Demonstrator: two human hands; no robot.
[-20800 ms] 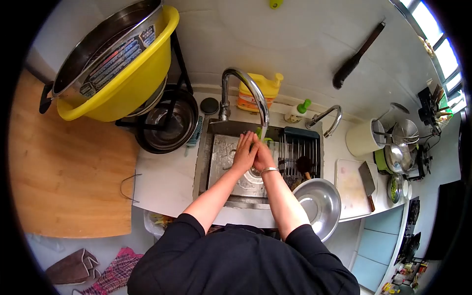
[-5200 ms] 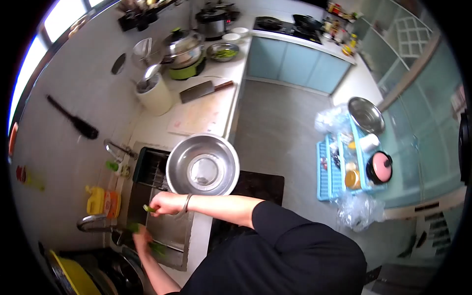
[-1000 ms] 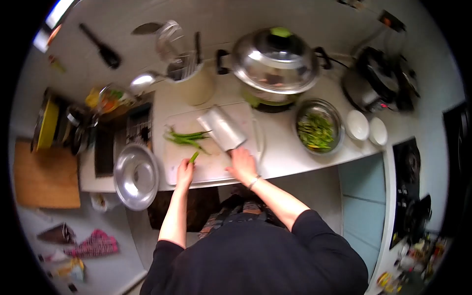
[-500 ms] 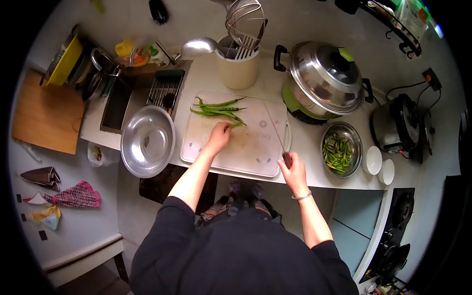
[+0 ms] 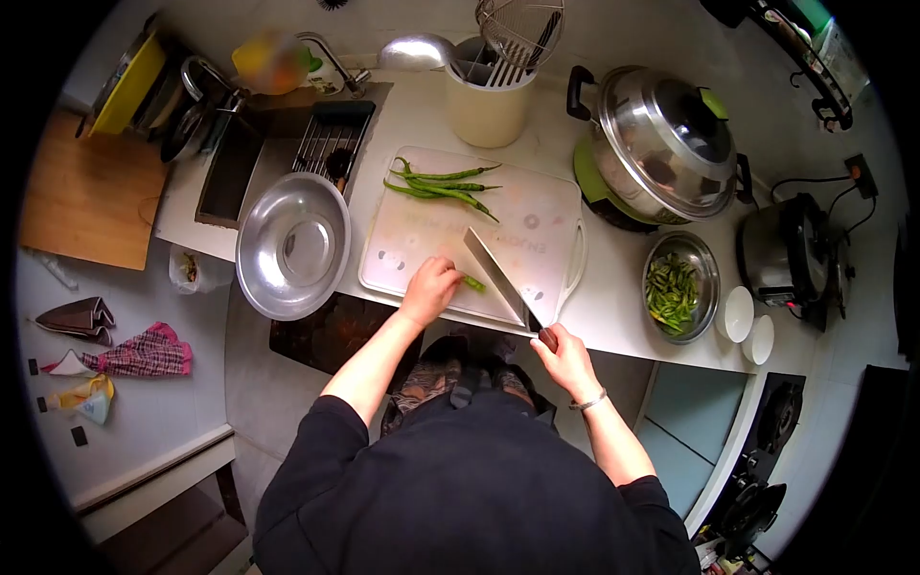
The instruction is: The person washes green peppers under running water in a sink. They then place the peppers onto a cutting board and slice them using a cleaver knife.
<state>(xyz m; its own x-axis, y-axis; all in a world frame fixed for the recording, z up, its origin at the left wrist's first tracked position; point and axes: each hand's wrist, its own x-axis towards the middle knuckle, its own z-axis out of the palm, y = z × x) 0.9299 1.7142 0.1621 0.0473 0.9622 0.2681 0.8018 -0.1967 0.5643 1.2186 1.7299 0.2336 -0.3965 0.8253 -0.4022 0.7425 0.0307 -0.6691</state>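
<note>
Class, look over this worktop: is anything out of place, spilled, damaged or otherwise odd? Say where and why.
The metal basin, left of the chopping board, juts past the front edge of the counter, so a knock might tip it. No spill or damage stands out.

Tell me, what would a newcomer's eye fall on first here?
Probably the big shiny pot, at the back right of the counter. Next, perhaps, the cleaver in the right grip, its blade over the near part of the board, with green peppers lying toward the back. The wide metal basin left of the board also gleams.
</note>
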